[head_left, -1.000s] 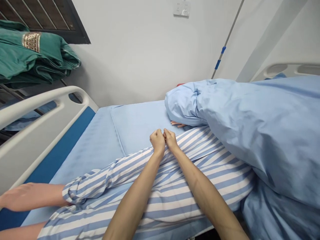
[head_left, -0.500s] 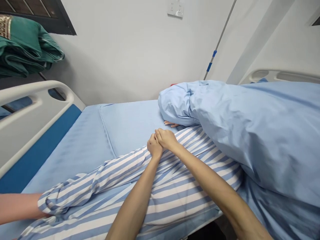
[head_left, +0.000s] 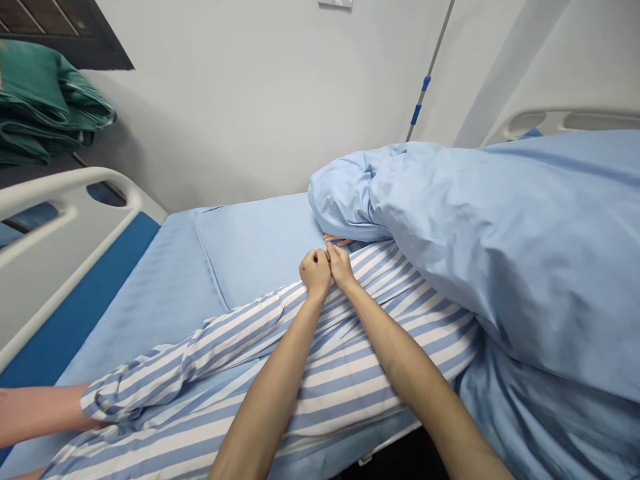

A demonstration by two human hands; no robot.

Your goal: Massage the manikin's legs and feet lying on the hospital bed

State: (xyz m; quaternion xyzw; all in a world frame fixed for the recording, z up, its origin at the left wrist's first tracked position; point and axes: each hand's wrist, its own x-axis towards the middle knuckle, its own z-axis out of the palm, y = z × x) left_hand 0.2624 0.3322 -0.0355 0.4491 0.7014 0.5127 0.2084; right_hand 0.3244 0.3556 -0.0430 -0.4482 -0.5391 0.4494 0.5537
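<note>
My left hand point(head_left: 315, 272) is curled into a fist over the far thigh of a pair of blue-and-white striped trousers point(head_left: 250, 313). Right beside it, my right hand point(head_left: 341, 265) is also closed, its thumb side against the left hand. No object shows in either hand, and the palms are hidden. The trousers are on a figure lying on the bed, with a bare lower leg point(head_left: 45, 408) at the left edge. Fingers of the figure's hand point(head_left: 338, 239) peek out from under a light blue quilt point(head_left: 475, 233), just beyond my right hand.
A light blue sheet point(head_left: 255, 233) covers the mattress. At the left stands the white-and-blue bed end board point(head_left: 107, 227), with folded green cloth point(head_left: 45, 100) behind it. A thin pole point(head_left: 425, 83) rises by the wall, and another bed board point(head_left: 555, 123) is at right.
My right hand has come off the top of my left hand, and both are now closed side by side. The camera view has shifted slightly.
</note>
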